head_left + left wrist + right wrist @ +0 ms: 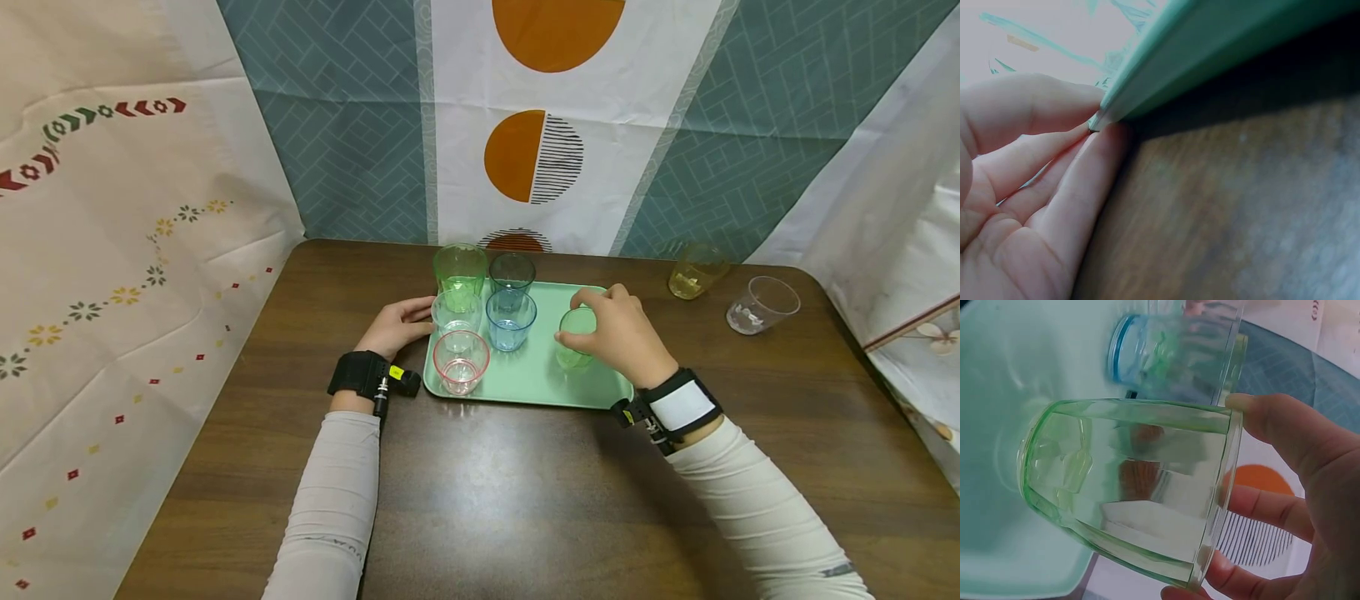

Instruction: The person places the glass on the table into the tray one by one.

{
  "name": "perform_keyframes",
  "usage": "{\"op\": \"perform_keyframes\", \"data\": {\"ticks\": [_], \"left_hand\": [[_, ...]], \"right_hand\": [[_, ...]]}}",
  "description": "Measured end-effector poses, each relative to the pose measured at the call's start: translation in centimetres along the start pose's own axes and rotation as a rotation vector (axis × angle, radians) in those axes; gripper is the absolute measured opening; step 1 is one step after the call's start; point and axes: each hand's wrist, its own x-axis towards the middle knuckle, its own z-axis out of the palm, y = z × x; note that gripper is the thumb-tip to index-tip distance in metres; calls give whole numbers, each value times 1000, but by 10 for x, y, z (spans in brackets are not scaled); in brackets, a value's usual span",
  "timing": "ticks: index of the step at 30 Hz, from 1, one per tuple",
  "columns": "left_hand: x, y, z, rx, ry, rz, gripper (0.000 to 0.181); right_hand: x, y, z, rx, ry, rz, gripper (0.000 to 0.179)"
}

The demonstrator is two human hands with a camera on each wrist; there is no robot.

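Observation:
My right hand (pixel 622 333) grips a light green cup (pixel 1129 487) by its rim, thumb on one side and fingers on the other. The cup's base is on or just above the pale green tray (pixel 536 385); I cannot tell which. At the tray's left edge, my left hand (pixel 393 327) pinches the rim between thumb and fingers, as the left wrist view shows. Grouped on the tray's left half are a green cup (pixel 460 262), a dark grey cup (pixel 512 268), a blue cup (pixel 512 323), a clear cup (pixel 456 310) and a red-rimmed cup (pixel 461 367).
To the right of the tray, a yellow cup (pixel 692 279) and another clear cup (pixel 753 310) stand on the brown wooden table (pixel 525 500). A patterned cloth (pixel 360 125) hangs along the table's back edge, with pale cloths on both sides.

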Motion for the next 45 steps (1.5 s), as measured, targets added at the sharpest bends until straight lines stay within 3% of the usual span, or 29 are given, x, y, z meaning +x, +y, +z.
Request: {"op": "perform_keyframes", "data": {"ticks": [12, 25, 45], "left_hand": [[13, -20, -5, 25, 10, 15, 55], [0, 0, -1, 7, -25, 12, 56], [0, 1, 0, 4, -10, -4, 57]], "right_hand": [[-1, -17, 12, 16, 12, -83, 44], [-1, -39, 20, 32, -16, -104, 45], [-5, -55, 32, 44, -48, -134, 47]]}}
